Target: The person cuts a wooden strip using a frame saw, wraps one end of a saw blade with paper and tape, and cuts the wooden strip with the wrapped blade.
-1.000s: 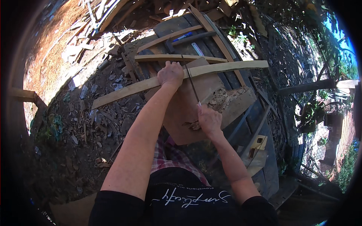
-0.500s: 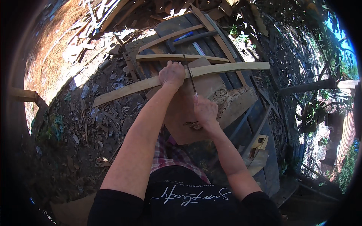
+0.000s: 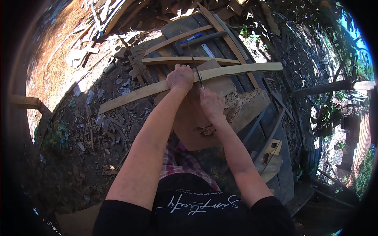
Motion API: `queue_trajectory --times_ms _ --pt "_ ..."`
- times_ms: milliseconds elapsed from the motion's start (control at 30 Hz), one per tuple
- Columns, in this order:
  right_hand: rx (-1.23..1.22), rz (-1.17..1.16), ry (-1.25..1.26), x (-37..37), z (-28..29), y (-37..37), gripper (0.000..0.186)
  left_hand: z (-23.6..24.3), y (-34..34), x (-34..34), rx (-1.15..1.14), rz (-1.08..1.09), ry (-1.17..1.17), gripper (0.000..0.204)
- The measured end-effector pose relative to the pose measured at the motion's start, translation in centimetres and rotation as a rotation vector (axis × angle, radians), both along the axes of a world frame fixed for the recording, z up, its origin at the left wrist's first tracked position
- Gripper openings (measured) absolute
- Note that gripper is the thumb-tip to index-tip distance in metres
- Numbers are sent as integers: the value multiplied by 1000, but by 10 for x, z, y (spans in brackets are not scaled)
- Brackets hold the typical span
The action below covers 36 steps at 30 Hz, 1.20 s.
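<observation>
A long pale wooden strip (image 3: 240,70) lies across a brown board (image 3: 193,133) with a crumbled, rotted patch. My left hand (image 3: 180,78) is closed round the strip left of its middle, pressing it down. Just right of that hand, the thin dark blade of a hand saw (image 3: 198,73), seen edge-on, crosses the strip. My right hand (image 3: 212,104) grips the saw's handle, mostly hidden in the fingers, on the near side of the strip. How deep the blade sits in the wood cannot be made out.
Beyond lie a second wooden strip (image 3: 165,60), a blue marker (image 3: 191,37) and a white ruler (image 3: 207,50) on the dark slatted table (image 3: 283,173). A yellow-and-grey tool (image 3: 271,157) rests at the near right. Wood scraps (image 3: 94,51) litter the ground at left.
My right hand has slid forward and slightly left along the blade's line with the saw. The left hand stays on the strip, which has barely shifted.
</observation>
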State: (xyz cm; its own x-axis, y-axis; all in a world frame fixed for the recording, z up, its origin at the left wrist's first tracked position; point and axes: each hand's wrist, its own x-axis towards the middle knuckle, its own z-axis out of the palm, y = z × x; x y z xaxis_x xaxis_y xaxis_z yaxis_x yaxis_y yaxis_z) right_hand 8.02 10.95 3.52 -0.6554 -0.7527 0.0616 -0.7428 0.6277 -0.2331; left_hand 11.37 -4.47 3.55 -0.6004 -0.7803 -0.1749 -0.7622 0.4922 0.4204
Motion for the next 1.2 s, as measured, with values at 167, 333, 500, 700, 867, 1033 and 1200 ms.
queue_trajectory --times_ms 167,333,500,700,867,1033,1200 --pt "-29 0 26 9 16 10 36 2 1 0 14 25 -13 42" --pt "142 -12 -17 25 16 45 36 -3 -1 1 21 36 41 43" --pt "-64 -3 64 -8 -10 -14 39 -1 0 1 -12 -2 12 42" --pt "74 9 21 25 11 52 40 -2 -1 0 -6 54 29 42" --pt "28 -17 30 3 5 0 40 -5 -1 0 -16 -12 22 42" --pt "16 -32 15 7 9 9 39 -3 0 -2 -26 18 14 42" --pt "112 -17 -36 26 22 44 39 -4 0 0 19 20 18 42"
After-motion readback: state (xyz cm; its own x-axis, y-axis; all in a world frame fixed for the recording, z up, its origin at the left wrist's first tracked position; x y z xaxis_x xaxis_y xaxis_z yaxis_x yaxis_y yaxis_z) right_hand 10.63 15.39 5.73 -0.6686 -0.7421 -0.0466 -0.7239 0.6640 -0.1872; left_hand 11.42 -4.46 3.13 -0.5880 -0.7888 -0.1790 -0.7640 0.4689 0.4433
